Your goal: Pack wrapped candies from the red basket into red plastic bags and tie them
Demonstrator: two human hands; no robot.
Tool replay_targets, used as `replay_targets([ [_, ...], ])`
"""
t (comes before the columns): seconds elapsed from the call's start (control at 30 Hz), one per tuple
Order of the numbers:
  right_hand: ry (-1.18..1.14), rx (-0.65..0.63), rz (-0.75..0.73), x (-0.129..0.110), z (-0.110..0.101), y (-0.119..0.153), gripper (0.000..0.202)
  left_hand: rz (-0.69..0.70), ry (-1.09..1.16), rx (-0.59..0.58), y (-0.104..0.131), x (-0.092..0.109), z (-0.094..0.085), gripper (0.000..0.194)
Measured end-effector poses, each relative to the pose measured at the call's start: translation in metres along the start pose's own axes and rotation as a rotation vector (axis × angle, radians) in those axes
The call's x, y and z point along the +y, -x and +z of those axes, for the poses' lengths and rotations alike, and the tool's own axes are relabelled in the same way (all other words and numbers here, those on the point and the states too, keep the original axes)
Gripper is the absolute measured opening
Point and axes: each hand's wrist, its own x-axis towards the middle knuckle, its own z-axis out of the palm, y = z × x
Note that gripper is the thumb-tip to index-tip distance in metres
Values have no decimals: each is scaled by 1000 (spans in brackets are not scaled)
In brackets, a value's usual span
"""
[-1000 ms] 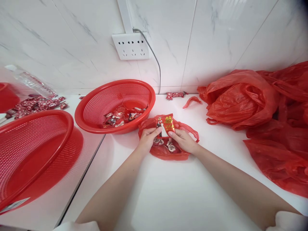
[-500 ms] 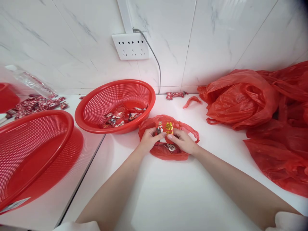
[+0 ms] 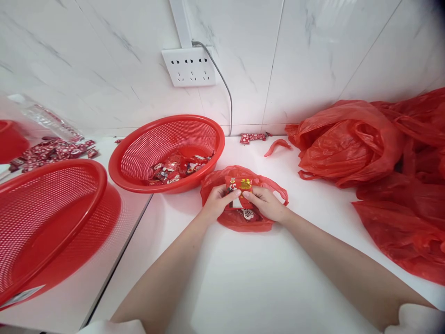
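Between both hands is a small red packet (image 3: 239, 184) with gold lettering and a printed figure. My left hand (image 3: 218, 202) grips its left side, thumb across the front. On its right side my right hand (image 3: 267, 202) is closed the same way, the thumbs almost meeting. The hands are over a red plastic bag (image 3: 243, 227) lying spread on the white table. A dark red wrapped piece (image 3: 247, 214) with white lettering shows in the bag just below the packet. The fingers behind the packet are hidden.
A red mesh basket (image 3: 125, 182) with several wrapped pieces stands behind to the left. Nearer left is another red basket (image 3: 100, 185). Crumpled red bags (image 3: 347, 144) fill the right side. Small red packets (image 3: 55, 150) are heaped far left, beside a clear plastic bottle (image 3: 48, 120).
The packet has tilted slightly, its gold print now catching less light and more of its lower part visible. Both hands have barely moved.
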Motion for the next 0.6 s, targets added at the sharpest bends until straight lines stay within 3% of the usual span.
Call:
replay_targets([
  [0.17,-88,5,29,1,0,1,45,-66,38,40,1,0,0,31],
  [0.43,-28,31,59,-4,1,2,49,-113,123,-44,2,1,-4,29],
  [0.6,-126,-43,71,-3,-2,1,47,-116,95,-48,3,2,-2,29],
])
